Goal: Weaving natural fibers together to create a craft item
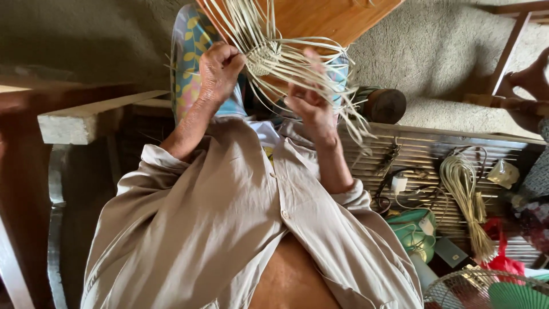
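Observation:
A small woven piece of pale cane strips [263, 57], with many loose strands fanning out up and to the right, is held in front of my lap. My left hand [220, 68] is closed around its left edge. My right hand [309, 103] pinches several loose strands [337, 86] just below and right of the woven centre, thumb raised. My beige shirt [229, 229], open at the front, fills the lower half of the view. Patterned cloth [189, 51] covers my leg behind the left hand.
A wooden board [320, 17] lies beyond the weaving. On the right, a slatted surface [423, 154] carries a coiled bundle of pale strips [466, 194], cables and a green fan [514, 292]. Another person's limb [532, 77] shows top right. A pale slab [80, 123] sits left.

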